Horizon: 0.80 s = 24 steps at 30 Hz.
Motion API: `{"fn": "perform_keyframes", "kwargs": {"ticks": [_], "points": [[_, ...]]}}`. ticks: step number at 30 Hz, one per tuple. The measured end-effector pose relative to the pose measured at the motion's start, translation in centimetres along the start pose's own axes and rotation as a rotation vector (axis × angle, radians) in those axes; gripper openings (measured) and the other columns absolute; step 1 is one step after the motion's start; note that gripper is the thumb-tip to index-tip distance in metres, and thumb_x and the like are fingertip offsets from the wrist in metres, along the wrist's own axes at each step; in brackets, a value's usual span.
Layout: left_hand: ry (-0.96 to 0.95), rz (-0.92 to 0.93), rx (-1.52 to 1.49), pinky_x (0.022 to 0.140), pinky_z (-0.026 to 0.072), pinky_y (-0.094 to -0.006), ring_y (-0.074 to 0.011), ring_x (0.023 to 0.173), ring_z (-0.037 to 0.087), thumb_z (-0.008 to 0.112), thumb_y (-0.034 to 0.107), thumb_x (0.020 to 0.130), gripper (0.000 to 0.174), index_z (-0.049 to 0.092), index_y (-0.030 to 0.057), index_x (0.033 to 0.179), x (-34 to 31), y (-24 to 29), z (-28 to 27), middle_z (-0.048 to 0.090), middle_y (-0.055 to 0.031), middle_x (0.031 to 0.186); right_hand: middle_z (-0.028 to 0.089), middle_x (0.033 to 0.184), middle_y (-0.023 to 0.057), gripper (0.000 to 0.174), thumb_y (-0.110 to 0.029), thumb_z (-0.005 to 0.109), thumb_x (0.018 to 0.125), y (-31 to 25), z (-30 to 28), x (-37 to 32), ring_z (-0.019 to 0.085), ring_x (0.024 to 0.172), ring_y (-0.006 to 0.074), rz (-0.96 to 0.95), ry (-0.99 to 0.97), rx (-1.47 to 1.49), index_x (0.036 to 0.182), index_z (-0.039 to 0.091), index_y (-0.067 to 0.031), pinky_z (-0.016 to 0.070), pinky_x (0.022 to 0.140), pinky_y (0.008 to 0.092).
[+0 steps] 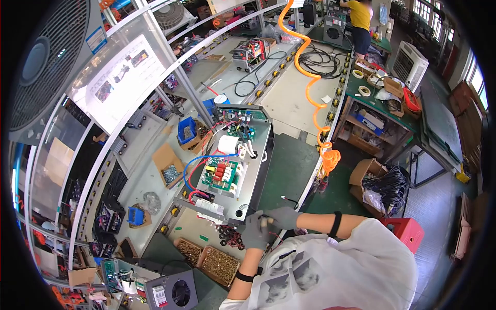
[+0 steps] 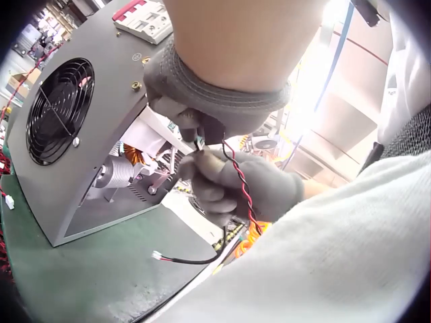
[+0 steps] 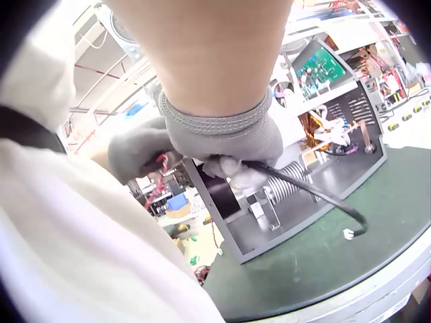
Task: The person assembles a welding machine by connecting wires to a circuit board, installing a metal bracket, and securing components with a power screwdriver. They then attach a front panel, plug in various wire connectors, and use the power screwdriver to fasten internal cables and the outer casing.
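Note:
Both gloved hands meet at the front end of an open grey machine case (image 2: pixel 50 198). My left hand (image 1: pixel 255 232) has its fingers curled around the end of a twisted red-and-black wire (image 2: pixel 244 192). Close against it, my right hand (image 1: pixel 284 218) grips a black cable (image 3: pixel 323 194); its loose end with a white plug (image 3: pixel 348 233) hangs over the green mat. The fingertips meet at a small connector, mostly hidden by the gloves. A round fan (image 2: pixel 60 111) sits in the case's end panel. Inside the case show a circuit board (image 1: pixel 219 174) and a ribbed coil (image 3: pixel 288 182).
Boxes of brass-coloured parts (image 1: pixel 219 264) stand left of the hands. A second unit with a fan panel (image 1: pixel 173 293) sits at the lower left. An orange coiled hose (image 1: pixel 311 77) hangs to the right. Farther off, a person in a yellow shirt (image 1: pixel 359 15) stands at a bench.

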<state>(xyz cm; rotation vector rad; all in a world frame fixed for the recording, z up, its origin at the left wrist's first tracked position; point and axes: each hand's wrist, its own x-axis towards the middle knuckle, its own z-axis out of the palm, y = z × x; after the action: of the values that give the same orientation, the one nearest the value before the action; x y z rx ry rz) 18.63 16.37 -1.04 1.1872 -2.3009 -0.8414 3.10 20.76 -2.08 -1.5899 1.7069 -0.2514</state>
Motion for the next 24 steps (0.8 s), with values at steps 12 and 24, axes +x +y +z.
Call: {"fn": "perform_keyframes", "kwargs": {"ticks": [12, 24], "points": [[0.235, 0.004, 0.217, 0.062, 0.0476, -0.0404, -0.0326, 0.077, 0.061, 0.057, 0.008, 0.079, 0.026, 0.056, 0.0164, 0.104, 2.4, 2.7, -2.6, 0.060, -0.0102, 0.090, 0.065, 0.082, 0.0069, 0.024, -0.030, 0.056, 0.085, 0.2, -15.0, -14.3, 0.064, 0.077, 0.0273, 0.023, 0.466, -0.280, 0.104, 0.061, -0.0162, 0.0482, 0.066, 0.0387], [0.231, 0.106, 0.312, 0.054, 0.0482, -0.0405, -0.0296, 0.066, 0.061, 0.059, 0.034, 0.085, 0.044, 0.050, 0.0180, 0.124, 2.2, 11.4, -5.9, 0.055, -0.0110, 0.089, 0.060, 0.077, 0.0036, 0.012, -0.023, 0.058, 0.080, -4.2, -19.2, -15.9, 0.061, 0.071, 0.0248, -0.239, 0.784, -0.601, 0.088, 0.060, -0.0144, 0.0465, 0.061, 0.0370]]}}
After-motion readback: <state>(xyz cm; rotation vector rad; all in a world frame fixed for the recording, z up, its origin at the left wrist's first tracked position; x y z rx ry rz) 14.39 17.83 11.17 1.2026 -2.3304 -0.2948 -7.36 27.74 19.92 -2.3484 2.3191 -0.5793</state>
